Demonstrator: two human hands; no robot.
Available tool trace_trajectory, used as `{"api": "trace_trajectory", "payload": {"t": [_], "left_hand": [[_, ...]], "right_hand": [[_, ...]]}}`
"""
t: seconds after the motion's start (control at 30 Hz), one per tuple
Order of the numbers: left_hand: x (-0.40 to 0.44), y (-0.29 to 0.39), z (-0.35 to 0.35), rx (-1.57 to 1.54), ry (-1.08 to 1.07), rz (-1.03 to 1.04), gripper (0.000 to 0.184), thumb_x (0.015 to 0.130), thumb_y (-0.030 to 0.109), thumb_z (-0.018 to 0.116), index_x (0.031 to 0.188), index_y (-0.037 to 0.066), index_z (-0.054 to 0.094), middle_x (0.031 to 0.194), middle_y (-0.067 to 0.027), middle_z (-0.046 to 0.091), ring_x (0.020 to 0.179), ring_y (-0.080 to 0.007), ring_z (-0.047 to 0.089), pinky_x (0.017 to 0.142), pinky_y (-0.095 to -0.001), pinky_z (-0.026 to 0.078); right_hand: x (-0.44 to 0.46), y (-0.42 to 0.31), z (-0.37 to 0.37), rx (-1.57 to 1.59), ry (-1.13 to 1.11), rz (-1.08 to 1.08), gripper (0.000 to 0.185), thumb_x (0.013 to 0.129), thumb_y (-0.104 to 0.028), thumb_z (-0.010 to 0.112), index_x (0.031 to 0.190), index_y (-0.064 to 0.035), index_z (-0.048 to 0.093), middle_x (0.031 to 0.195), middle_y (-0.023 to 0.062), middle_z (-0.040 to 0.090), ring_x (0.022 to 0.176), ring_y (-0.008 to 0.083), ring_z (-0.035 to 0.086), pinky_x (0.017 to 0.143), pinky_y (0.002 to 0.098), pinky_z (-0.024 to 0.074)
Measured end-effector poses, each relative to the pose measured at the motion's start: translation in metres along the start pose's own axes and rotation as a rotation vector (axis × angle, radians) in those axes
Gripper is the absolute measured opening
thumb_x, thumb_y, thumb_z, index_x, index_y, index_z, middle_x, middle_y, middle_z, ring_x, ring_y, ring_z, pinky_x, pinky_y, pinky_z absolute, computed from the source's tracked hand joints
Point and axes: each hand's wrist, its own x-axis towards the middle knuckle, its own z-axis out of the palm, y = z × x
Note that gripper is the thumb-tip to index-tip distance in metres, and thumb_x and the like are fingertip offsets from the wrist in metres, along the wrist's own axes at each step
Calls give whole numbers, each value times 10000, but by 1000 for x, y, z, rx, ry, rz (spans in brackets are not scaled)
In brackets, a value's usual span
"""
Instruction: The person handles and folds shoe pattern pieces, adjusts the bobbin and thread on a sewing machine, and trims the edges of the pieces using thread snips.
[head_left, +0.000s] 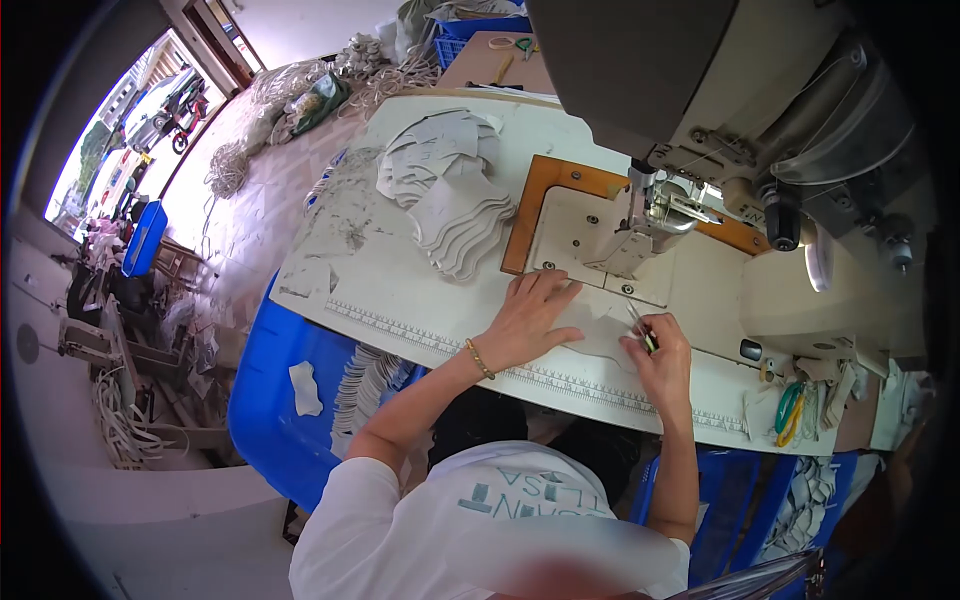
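Note:
My left hand (pixel 530 318) lies with fingers spread on the white table (pixel 400 305), its fingertips near the sewing machine's metal plate. A pale, curved-edge cut piece (pixel 597 338) lies flat between my hands, hard to tell from the tabletop. My right hand (pixel 662 358) is closed around small thread snips (pixel 641 326) with a green-yellow part and thin metal tips pointing up and left. The sewing machine (pixel 640 225) stands just beyond both hands, its needle area above the plate. To the upper left, overlapping stacks of pale cut pieces (pixel 462 222) rest on the table.
A printed ruler strip (pixel 560 381) runs along the table's near edge. Blue bins (pixel 275 400) with cut pieces stand below the edge, left and right. An orange-brown guide frame (pixel 519 235) borders the machine plate. Green and yellow-handled scissors (pixel 790 412) hang at the right edge.

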Motion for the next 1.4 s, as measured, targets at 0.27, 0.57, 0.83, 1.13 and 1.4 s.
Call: {"api": "trace_trajectory", "payload": {"t": [0.27,0.57,0.83,1.13,1.4], "left_hand": [[34,16,-44,-1162,-140,31,150,822,169,615,897,43,583,1235,-126,461,1148,-190,433,909,-313,408],[29,18,-23,-1079,241,-265,165,756,85,686,876,8,603,895,-41,613,769,-79,561,674,-214,477],[37,16,-34,-750,136,-91,264,763,115,684,996,7,622,858,-26,623,772,-62,547,666,-205,450],[50,27,-53,-971,-68,-285,160,777,137,658,866,4,655,774,4,612,716,-47,530,647,-199,434],[86,27,-87,-872,-85,-257,141,770,94,656,872,-4,649,788,1,624,715,-63,546,647,-197,446]], "right_hand": [[21,-45,-31,1070,2,226,258,734,-65,674,956,-9,556,694,2,562,561,30,492,428,160,303],[5,-44,26,1210,91,409,253,810,-197,643,952,10,606,677,-8,550,441,30,432,358,176,308],[1,-44,30,1009,211,329,196,791,-157,667,924,-15,637,602,-42,521,474,12,411,411,170,313],[3,-52,33,899,260,248,165,801,-132,655,914,-12,642,632,-54,532,563,12,426,501,168,346],[22,-68,-2,957,-120,198,140,843,-123,579,873,11,604,691,28,611,637,76,591,556,196,432]]}}
